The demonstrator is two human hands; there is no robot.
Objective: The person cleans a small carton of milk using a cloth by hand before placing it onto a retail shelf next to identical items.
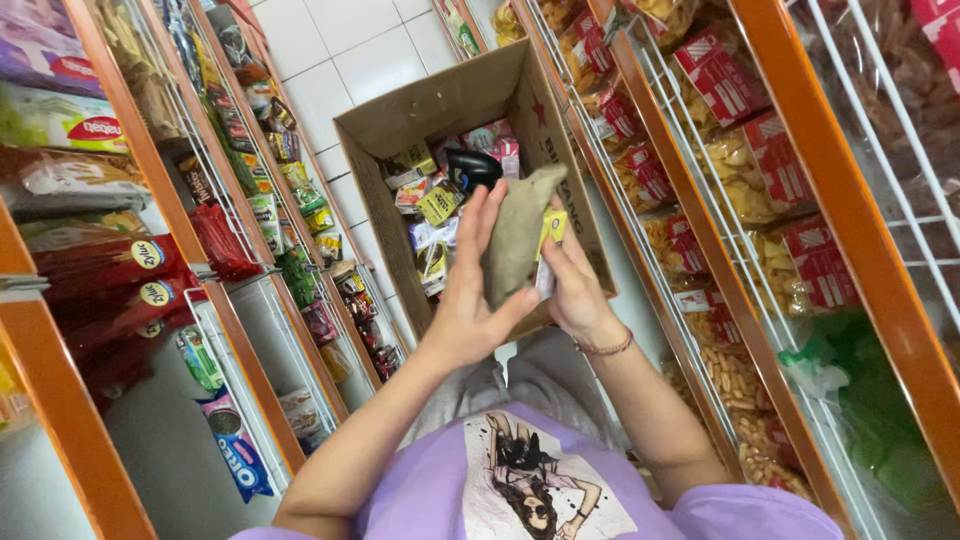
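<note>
A dull green-brown packet (517,238) is held up in the middle of the view, over the open cardboard box (430,110). It is long and flat. Its long side runs from about 1 o'clock at the top down to 7 o'clock at the bottom.

The packet is gripped by the left hand (468,300), which is wrapped round its lower part. The fingers are spread up along the packet's left side and the thumb is pressed across the bottom edge. So most of the packet sticks out above this hand, toward 1 o'clock.

The right hand (575,285) is placed at 3 o'clock from the packet, touching its right edge. A small yellow packet (551,228) is pinched in its fingers. Both hands are close, but most of the big packet's weight looks carried by the left one.

The box is seen past the hands, toward 11 o'clock. Many small snack packs are lying in it, and a black thing (472,167) too; what it is cannot be told. Shelves with bags of snacks (735,190) are seen at 3 o'clock, and more shelves (150,260) at 9 o'clock.

The back of the big packet is hidden. The bottom of the box is covered by the hands. A purple shirt (430,490) is cut off at 6 o'clock.
</note>
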